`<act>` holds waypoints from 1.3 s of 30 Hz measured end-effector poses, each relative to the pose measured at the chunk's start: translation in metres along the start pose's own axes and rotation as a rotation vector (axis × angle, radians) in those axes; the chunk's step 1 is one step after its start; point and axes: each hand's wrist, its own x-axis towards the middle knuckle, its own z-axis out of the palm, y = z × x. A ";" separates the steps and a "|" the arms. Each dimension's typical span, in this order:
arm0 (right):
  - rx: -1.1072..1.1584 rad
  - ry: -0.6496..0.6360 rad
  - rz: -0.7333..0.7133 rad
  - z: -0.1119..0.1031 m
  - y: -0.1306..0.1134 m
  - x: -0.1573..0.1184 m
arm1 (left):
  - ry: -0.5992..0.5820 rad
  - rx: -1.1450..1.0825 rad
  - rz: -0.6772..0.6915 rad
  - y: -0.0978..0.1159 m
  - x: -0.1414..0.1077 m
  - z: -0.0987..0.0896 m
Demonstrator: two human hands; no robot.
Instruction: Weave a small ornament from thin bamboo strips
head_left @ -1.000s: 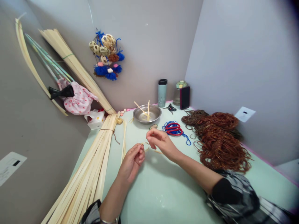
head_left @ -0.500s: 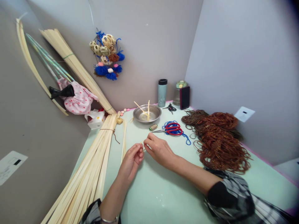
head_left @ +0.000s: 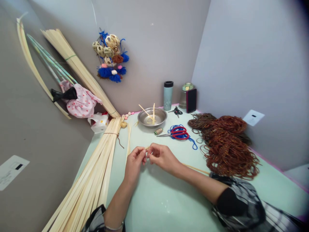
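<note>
My left hand and my right hand meet over the middle of the table, fingertips pinched almost together. Between them runs a thin pale bamboo strip; most of it is hidden by the fingers, and a length shows beyond my right forearm. Both hands are closed on this strip. How it is bent or folded at the fingertips is too small to make out. Just beyond the hands lie a spool of thread and red-handled scissors, which rest on blue cord.
A metal bowl holds a few strips. Behind it stand a tumbler, a jar and a phone; small black scissors lie near. Bundled bamboo strips cover the left side, brown cord the right.
My right hand has come down and slightly inward, and my left hand has turned, its fingers lifted a little. A length of the strip now shows beyond my right forearm.
</note>
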 end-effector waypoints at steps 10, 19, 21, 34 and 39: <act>0.243 -0.219 0.203 -0.011 0.001 0.006 | 0.051 0.081 0.025 -0.001 0.003 -0.004; -0.124 -0.044 -0.077 -0.026 -0.015 0.005 | -0.175 0.266 0.072 0.001 -0.004 0.003; -0.172 0.032 -0.045 -0.033 -0.005 0.011 | -0.315 0.248 0.037 0.002 -0.007 0.007; 0.158 -0.111 0.170 -0.029 0.023 0.018 | -0.114 -0.355 -0.142 0.014 -0.005 0.005; -0.370 0.214 0.000 -0.037 0.025 0.017 | -0.007 -0.570 -0.146 0.013 0.002 -0.003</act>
